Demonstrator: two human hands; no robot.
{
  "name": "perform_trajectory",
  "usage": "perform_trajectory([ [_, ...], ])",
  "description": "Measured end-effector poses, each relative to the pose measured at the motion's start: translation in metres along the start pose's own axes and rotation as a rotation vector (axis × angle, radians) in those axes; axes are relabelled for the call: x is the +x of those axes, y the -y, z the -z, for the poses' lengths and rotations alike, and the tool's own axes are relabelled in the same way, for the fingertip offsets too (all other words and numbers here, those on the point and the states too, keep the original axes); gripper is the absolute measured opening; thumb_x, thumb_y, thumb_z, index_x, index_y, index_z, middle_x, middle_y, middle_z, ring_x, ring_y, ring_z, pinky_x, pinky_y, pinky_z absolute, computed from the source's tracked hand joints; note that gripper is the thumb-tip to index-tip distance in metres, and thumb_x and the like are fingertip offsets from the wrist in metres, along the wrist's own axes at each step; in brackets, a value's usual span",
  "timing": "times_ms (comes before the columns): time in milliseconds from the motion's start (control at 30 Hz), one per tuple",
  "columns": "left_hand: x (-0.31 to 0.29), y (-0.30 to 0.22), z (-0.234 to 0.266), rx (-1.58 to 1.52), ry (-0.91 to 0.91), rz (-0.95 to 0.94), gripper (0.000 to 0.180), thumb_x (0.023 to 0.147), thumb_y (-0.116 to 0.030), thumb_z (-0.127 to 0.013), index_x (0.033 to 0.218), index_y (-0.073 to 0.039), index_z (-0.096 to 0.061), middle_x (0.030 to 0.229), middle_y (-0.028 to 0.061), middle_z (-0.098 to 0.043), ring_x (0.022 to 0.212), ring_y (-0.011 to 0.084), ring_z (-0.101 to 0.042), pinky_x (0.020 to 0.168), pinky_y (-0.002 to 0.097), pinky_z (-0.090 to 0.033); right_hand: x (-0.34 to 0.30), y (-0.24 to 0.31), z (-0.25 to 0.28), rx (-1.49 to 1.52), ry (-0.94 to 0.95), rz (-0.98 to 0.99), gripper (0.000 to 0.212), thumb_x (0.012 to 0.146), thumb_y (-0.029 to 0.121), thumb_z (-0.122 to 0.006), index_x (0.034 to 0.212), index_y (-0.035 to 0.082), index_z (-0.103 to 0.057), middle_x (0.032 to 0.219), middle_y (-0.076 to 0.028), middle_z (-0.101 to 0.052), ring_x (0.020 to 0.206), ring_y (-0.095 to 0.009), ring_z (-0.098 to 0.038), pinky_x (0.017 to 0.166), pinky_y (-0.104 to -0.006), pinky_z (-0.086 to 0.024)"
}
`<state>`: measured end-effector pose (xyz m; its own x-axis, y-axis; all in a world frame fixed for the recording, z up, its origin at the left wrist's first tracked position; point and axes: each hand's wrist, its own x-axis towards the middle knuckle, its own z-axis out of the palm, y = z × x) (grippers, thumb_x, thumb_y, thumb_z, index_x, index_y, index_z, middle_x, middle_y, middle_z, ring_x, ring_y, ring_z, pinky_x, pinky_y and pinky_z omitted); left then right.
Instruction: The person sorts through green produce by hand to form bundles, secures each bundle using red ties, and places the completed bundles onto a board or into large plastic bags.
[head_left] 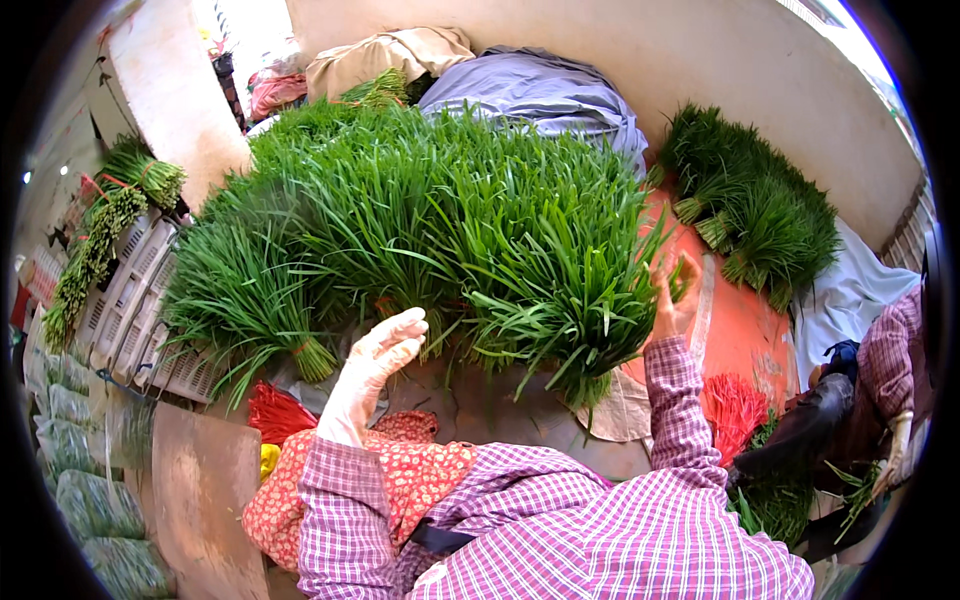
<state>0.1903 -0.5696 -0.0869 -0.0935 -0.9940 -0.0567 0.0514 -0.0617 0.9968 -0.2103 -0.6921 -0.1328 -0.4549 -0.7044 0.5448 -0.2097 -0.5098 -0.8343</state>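
My left hand (372,368) is raised in front of a big pile of long-leaved greens (430,210), bundled like garlic chives. Its fingers are stretched out, the thumb apart, and nothing shows in it. At the pile's right edge, my right hand (676,296) is up with its fingers spread, close beside or touching the leaf tips; I cannot tell which. Between the hands, nearer to me, stands one bundle of greens (575,320), its pale cut stems pointing down. Another bundle (313,358) leans left of my left hand, stem ends toward me.
Red strips lie in two heaps, left (280,412) and right (735,412). More bundles (750,200) rest on an orange sheet (745,330). White crates (135,300) and bagged greens (100,505) stand left. A co-worker's hand (893,455) is by loose greens at right.
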Motion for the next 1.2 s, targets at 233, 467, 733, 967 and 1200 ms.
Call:
perform_trajectory([
  [233, -0.062, -0.036, 0.055, -0.009, -0.332, -0.12, 0.071, 0.082, -0.043, -0.068, 0.138, -0.008, -0.044, 0.131, 0.0084, -0.054, 0.117, 0.0201, -0.053, 0.099, 0.0349, -0.038, -0.056, 0.154, -0.107, 0.17, 0.442, 0.499, 0.027, 0.081, -0.002, -0.063, 0.107, 0.0, -0.055, 0.109, -0.015, -0.056, 0.108, -0.026, -0.052, 0.096, -0.0384, -0.04],
  [467, -0.16, -0.059, 0.117, -0.096, -0.859, -0.337, 0.067, 0.084, -0.04, -0.065, 0.134, -0.001, -0.045, 0.125, 0.0143, -0.057, 0.115, 0.0245, -0.055, 0.1, 0.0372, -0.039, -0.201, 0.101, -0.239, 0.325, 1.356, -0.296, 0.015, 0.092, 0.011, -0.057, 0.103, 0.001, -0.06, 0.086, -0.005, -0.064, 0.078, -0.009, -0.059, 0.071, -0.0248, -0.049],
  [733, -0.241, -0.013, 0.154, -0.218, -1.185, -0.375, 0.07, 0.087, -0.045, -0.056, 0.137, 0.001, -0.04, 0.123, 0.0113, -0.057, 0.111, 0.0242, -0.055, 0.097, 0.0374, -0.041, -0.361, -0.01, -0.365, 0.015, 1.701, -0.5, 0.028, 0.09, 0.027, -0.059, 0.098, 0.001, -0.064, 0.083, -0.009, -0.069, 0.073, -0.012, -0.065, 0.066, -0.0273, -0.053],
  [967, -0.271, -0.007, 0.146, -0.236, -1.208, -0.463, 0.054, 0.092, -0.032, -0.054, 0.134, 0.002, -0.045, 0.113, 0.0125, -0.061, 0.102, 0.0253, -0.058, 0.087, 0.0403, -0.046, -0.467, -0.075, -0.46, -0.197, 1.791, -0.293, 0.028, 0.086, 0.03, -0.062, 0.1, 0.007, -0.067, 0.086, -0.009, -0.071, 0.076, -0.017, -0.068, 0.073, -0.0318, -0.052],
  [1200, -0.295, 0.001, 0.129, -0.156, -1.292, -0.5, 0.06, 0.091, -0.04, -0.055, 0.131, 0.004, -0.047, 0.12, 0.0114, -0.06, 0.104, 0.0263, -0.056, 0.091, 0.0453, -0.043, -0.497, -0.084, -0.471, -0.33, 2.005, -0.063, 0.028, 0.082, 0.035, -0.065, 0.105, 0.02, -0.066, 0.095, -0.011, -0.07, 0.091, -0.029, -0.066, 0.08, -0.0393, -0.051],
])
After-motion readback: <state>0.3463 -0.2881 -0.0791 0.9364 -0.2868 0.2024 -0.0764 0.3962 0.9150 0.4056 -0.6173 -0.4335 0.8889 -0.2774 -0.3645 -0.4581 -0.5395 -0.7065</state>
